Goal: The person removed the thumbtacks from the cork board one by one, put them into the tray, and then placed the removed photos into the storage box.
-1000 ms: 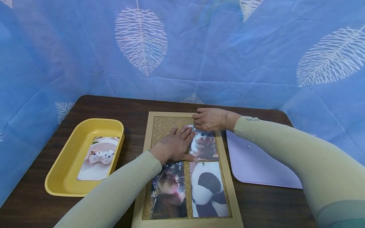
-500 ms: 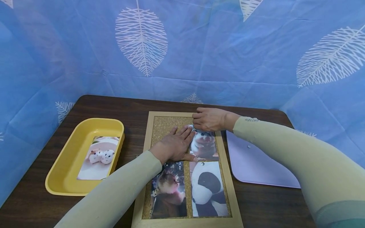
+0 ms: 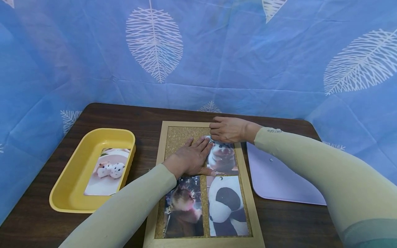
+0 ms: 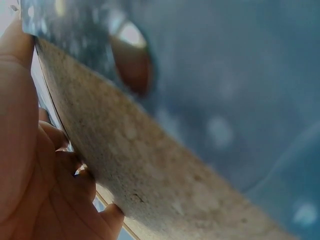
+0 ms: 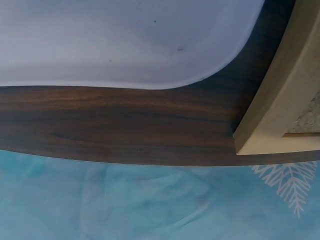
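A cork board [image 3: 183,134] in a light wooden frame lies on the table, with several photos on it. My left hand [image 3: 190,159] lies flat with fingers spread, its fingertips and thumb on the left edge of the hamster photo [image 3: 222,159]. At that photo's top edge, my right hand [image 3: 227,130] has its fingers curled downward; whatever may be between the fingertips is hidden. Below are a panda plush photo [image 3: 227,206], with a silver thumbtack [image 3: 221,178] near its top, and a dark animal photo [image 3: 184,210]. The left wrist view shows a shiny round tack [image 4: 131,60] up close.
A yellow tray [image 3: 69,186] at the left holds a photo of two small white animals [image 3: 107,172]. To the right, partly under my right arm, is a lilac tray [image 3: 279,182] with a small silver tack [image 3: 271,159]. Behind the dark wooden table [image 3: 139,117] hangs a blue leaf-print cloth [image 3: 248,51].
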